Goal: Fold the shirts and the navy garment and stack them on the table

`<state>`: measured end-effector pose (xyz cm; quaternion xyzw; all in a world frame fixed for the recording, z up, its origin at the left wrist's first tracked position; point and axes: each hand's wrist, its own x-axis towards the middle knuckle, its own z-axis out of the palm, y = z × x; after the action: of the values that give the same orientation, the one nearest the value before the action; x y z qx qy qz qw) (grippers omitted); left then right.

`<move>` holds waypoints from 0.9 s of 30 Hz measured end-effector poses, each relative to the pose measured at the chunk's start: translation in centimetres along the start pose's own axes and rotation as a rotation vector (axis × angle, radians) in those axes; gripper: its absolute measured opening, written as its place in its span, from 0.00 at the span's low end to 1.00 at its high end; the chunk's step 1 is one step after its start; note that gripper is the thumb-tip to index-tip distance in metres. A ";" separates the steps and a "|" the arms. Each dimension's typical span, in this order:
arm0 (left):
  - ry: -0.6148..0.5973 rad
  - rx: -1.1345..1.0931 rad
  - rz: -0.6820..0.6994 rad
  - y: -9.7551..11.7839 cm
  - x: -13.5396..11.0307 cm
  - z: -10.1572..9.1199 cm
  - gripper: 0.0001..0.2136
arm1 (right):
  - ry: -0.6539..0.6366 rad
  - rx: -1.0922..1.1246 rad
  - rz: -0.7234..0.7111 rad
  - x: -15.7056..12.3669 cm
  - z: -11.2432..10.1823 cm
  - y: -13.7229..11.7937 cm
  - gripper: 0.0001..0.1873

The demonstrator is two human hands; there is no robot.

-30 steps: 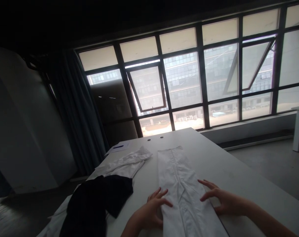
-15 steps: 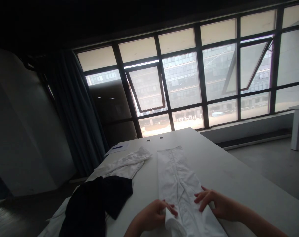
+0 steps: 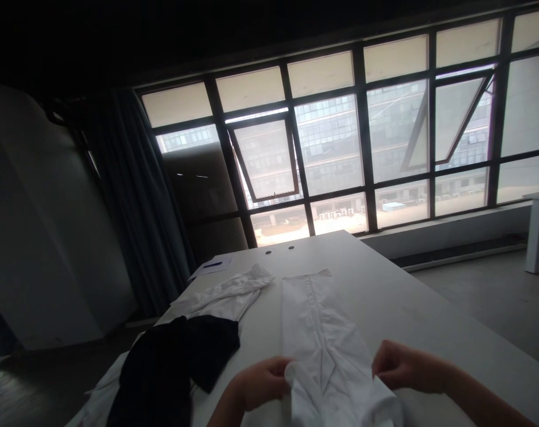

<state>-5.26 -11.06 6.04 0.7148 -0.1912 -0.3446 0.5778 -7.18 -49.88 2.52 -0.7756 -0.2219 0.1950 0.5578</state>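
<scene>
Head view: the left hand (image 3: pixel 262 384) and right hand (image 3: pixel 405 366) have fingers closed on the raised near end of a white shirt (image 3: pixel 327 350), which lies on the tabletop (image 3: pixel 385 284) (no label is readable). Loose fingers could let it drop, creasing it, near the black garment (image 3: pixel 162 362).

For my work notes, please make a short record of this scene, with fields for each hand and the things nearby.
left hand: grips raised edge of white shirt
right hand: grips other edge of white shirt
beside shirt: white cloth, black cloth
further along table: paper
</scene>
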 end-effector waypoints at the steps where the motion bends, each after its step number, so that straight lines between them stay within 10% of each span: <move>1: 0.078 -0.066 0.030 -0.1 0.3 0.0 0.24 | 0.077 0.078 -0.001 0.5 0.2 0.1 0.28; 5: 0.403 -0.194 0.137 -1.2 3.0 -0.2 0.29 | 0.373 0.203 0.030 3.7 0.7 1.1 0.34; 10: 0.795 0.124 0.037 -4.0 6.6 -1.2 0.31 | 0.724 -0.304 0.140 7.1 1.4 4.2 0.25; 16: 0.814 0.259 0.021 -5.2 6.9 -1.2 0.21 | 0.702 -0.381 0.175 6.7 1.9 4.9 0.11; 27: 0.880 0.454 -0.095 -5.6 6.7 -0.6 0.13 | 0.698 -0.356 0.227 4.6 3.2 5.8 0.17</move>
<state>-0.89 -13.74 -1.11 0.9082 0.0334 0.0141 0.4170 -4.45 -46.43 -4.22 -0.8992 0.0375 -0.0611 0.4315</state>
